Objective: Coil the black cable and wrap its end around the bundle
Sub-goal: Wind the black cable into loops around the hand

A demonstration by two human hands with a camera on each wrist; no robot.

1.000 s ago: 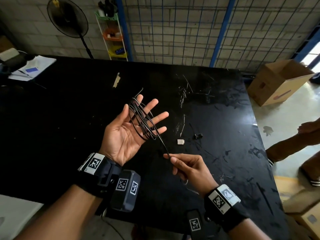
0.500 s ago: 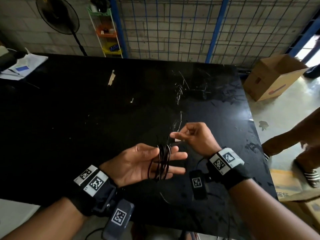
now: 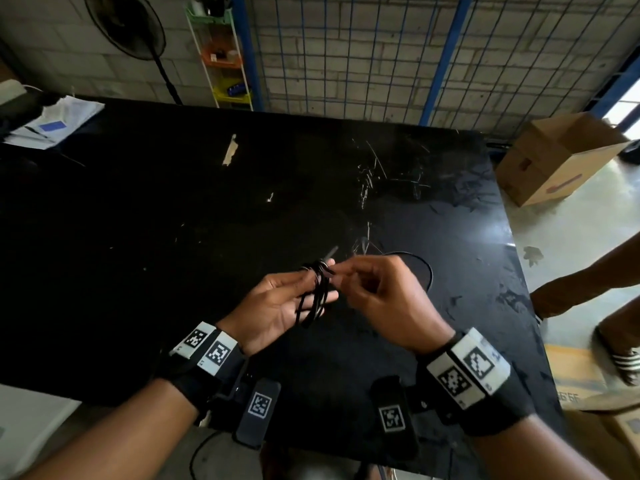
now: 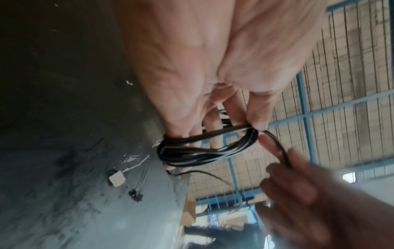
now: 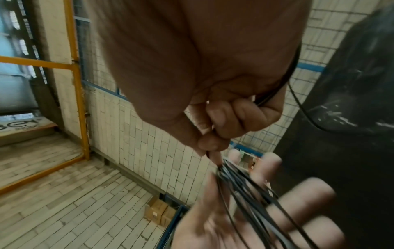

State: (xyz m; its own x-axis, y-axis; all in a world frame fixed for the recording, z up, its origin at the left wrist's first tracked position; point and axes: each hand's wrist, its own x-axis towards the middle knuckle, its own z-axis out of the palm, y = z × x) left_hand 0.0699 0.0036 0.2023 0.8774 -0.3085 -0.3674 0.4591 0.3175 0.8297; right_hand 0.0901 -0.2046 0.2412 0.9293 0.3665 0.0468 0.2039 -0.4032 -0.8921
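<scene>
**Inspector A:** Position of the black cable [image 3: 317,292]?

**Inspector B:** Held above the near half of the black table [image 3: 173,237], not resting on it; the coils are looped round the fingers of the left hand [image 3: 277,306]; the palm faces up; the fingers are extended rather than clenched; in the left wrist view the thumb tip [image 4: 259,118] presses on the top of the bundle [image 4: 204,150].

**Inspector A:** And the right hand [image 3: 384,299]?

**Inspector B:** Just right of the bundle, touching it; thumb and forefinger are pinched closed on the free end of the cable; the remaining fingers are curled in; the right wrist view shows the pinched strand [image 5: 213,155] running straight into the coils [image 5: 245,188].

**Inspector A:** Any slack?

**Inspector B:** One loose loop [image 3: 424,268] arcs out behind the right hand, over the table; whether it touches the surface I cannot tell; a short stub [image 3: 330,252] projects from the top of the bundle.

**Inspector A:** Other items on the table?

**Inspector B:** Papers [image 3: 52,123] at the far left corner; a pale scrap [image 3: 229,150] beyond the bundle; a small white block [image 4: 116,178] and a small black piece [image 4: 136,195], seen in the left wrist view, lying near each other.

**Inspector A:** Off the table?

**Inspector B:** A cardboard box [image 3: 557,157] on the floor past its far right corner; a standing fan [image 3: 126,26] and a coloured rack [image 3: 221,53] against the wall behind it.
</scene>
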